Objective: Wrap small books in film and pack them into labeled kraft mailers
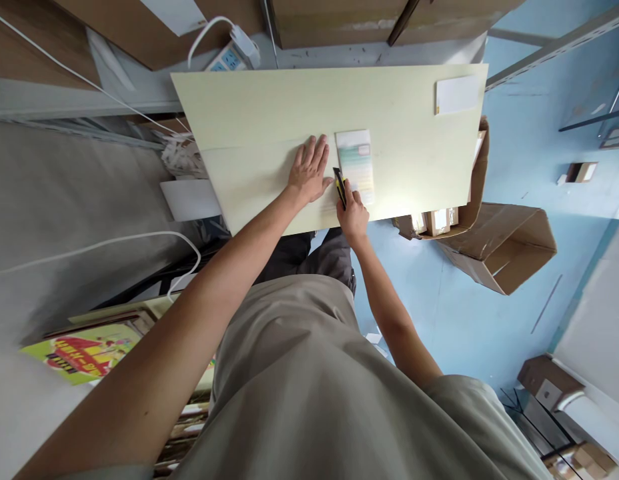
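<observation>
Knife (341, 189), black and yellow, at the near part of the pale surface (409, 157) — likely light and stiff, its thin tip perhaps brittle, so best held by the handle, where the right hand (353, 215) has its fingers curled around it. Just beside lies a printed packet (357, 167), probably light and smooth, easiest by its edges. The left hand (308, 175) rests palm down — fingers extended, gripping nothing.

Desk (404, 160) looks smooth and matt, open box (499, 230) is plain cardboard, shirt (299, 360) is matt cloth, cutter (341, 190) handle's probably plastic, kinda small to tell.
</observation>
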